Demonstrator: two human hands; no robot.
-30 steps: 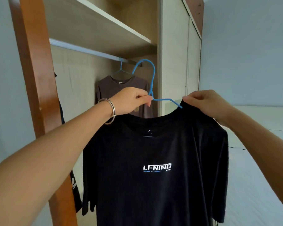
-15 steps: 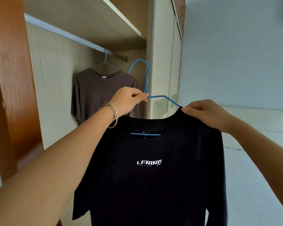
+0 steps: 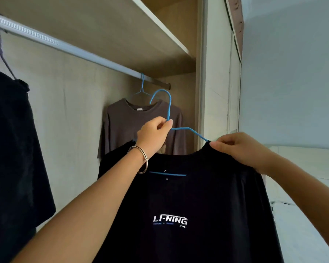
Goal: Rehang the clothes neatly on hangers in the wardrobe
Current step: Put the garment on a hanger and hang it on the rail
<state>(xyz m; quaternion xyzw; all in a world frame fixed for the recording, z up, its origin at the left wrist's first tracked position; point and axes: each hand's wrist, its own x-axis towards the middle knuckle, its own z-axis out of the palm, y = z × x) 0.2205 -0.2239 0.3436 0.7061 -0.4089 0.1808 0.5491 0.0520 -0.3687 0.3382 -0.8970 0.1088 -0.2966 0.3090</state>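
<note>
— Pinching the neck of the blue hanger (image 3: 169,112) just below its hook, is that the left hand (image 3: 152,135)?

— Yes, thumb and forefinger pressed together on the wire. The right hand (image 3: 237,149) nips the black T-shirt (image 3: 188,205) at its collar edge, where the hanger's right arm runs into the fabric.

— How much room is around it?

— The hook sits below the silver rail (image 3: 68,48), not touching it. A brown T-shirt (image 3: 125,126) hangs on its own blue hanger just behind, near the rail's right end and the wardrobe side panel (image 3: 215,92). A dark garment (image 3: 13,149) hangs well apart at the left, so a long stretch of rail between them stands bare.

— And the shirt itself?

— Black, white "LI-NING" print on the chest, front facing the camera. It hangs straight down, long axis vertical; the hanger's bar shows through the neck opening, running left to right, hook opening to the left.
</note>
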